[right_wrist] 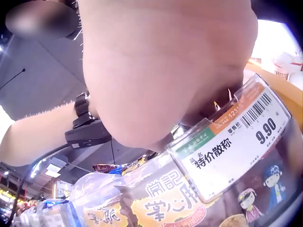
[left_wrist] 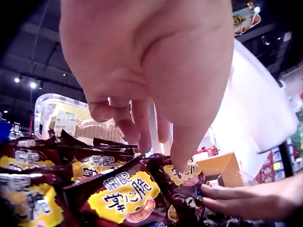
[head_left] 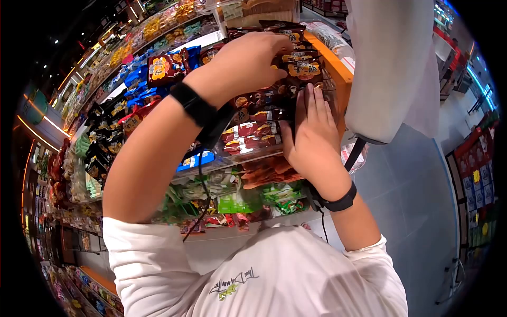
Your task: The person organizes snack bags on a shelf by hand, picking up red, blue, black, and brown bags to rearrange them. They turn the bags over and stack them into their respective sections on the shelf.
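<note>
- The clear bin (head_left: 252,156) holds many maroon 掌心脆 snack packets (head_left: 305,70) with yellow labels, heaped up to its far end.
- The left hand (head_left: 245,61) reaches over the far half of the clear bin, palm down above the packets.
- Its fingers are bent downward, with the thumb apart from them and its tip at a packet's label; whether the fingertips touch the packets, I cannot tell.
- The right hand (head_left: 317,138) lies at the near right part of the clear bin, fingers straight and close together, thumb held out to the side; its fingertips rest against the packets.
- A price tag (right_wrist: 232,137) reading 9.90 is fixed to the front of the clear bin.
- An orange board (head_left: 338,74) runs along the right side of the clear bin.
- Blue packets (head_left: 136,92) lie left of the clear bin, with a maroon packet (head_left: 168,68) on top.
- Green packets (head_left: 232,203) sit below the clear bin's front.
- A black wristband (head_left: 193,103) circles the left wrist, left of the clear bin's middle.
</note>
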The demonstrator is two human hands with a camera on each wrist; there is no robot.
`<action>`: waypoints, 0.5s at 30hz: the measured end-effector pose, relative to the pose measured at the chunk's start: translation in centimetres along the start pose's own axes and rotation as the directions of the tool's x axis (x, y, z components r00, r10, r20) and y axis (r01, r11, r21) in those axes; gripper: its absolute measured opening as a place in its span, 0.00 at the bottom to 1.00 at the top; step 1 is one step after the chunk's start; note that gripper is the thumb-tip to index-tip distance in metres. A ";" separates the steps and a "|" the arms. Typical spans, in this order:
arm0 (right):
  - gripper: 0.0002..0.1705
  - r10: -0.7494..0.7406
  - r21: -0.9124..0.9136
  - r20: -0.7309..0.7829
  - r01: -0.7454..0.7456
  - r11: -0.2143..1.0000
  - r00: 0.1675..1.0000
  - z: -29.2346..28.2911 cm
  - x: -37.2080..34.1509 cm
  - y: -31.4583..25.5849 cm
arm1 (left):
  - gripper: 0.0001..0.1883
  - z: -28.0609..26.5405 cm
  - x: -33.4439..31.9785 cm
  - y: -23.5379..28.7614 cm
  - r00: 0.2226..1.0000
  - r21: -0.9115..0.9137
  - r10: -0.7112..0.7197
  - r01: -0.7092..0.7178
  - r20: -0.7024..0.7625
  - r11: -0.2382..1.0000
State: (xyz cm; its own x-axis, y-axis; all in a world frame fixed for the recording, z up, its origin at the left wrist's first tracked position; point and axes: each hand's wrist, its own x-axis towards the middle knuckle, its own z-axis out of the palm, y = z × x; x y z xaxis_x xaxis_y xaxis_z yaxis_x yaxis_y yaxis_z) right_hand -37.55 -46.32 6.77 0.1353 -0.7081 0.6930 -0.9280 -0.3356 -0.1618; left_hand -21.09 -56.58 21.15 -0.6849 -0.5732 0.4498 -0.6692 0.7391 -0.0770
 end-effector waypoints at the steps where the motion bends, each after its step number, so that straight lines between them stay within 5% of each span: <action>1: 0.40 0.006 -0.002 -0.015 -0.006 1.000 1.000 -0.1 0.1 -0.1 | 0.31 -0.7 -0.8 0.0 0.999 0.023 0.020 -0.019 -0.049 1.000; 7: 0.38 -0.030 -0.082 0.028 0.032 0.996 0.999 -0.6 0.9 -0.4 | 0.47 0.6 -3.1 0.6 0.997 0.170 -0.036 0.025 0.062 0.985; 9: 0.39 -0.030 -0.079 0.102 0.038 0.996 0.994 -0.3 0.7 0.1 | 0.45 2.0 -3.1 1.2 0.995 0.209 -0.049 0.031 0.082 0.977; 15: 0.40 0.023 -0.064 0.000 -0.023 0.998 1.000 0.3 0.8 0.2 | 0.43 4.7 -3.6 1.7 0.999 0.404 -0.031 0.015 0.034 0.915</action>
State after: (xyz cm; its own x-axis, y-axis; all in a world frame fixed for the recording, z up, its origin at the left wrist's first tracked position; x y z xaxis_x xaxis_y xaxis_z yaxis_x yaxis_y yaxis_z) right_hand -37.58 -47.13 7.08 0.1138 -0.7154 0.6894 -0.9511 -0.2790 -0.1324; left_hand -21.11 -54.88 15.21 -0.6733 -0.6075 0.4215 -0.7385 0.5247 -0.4235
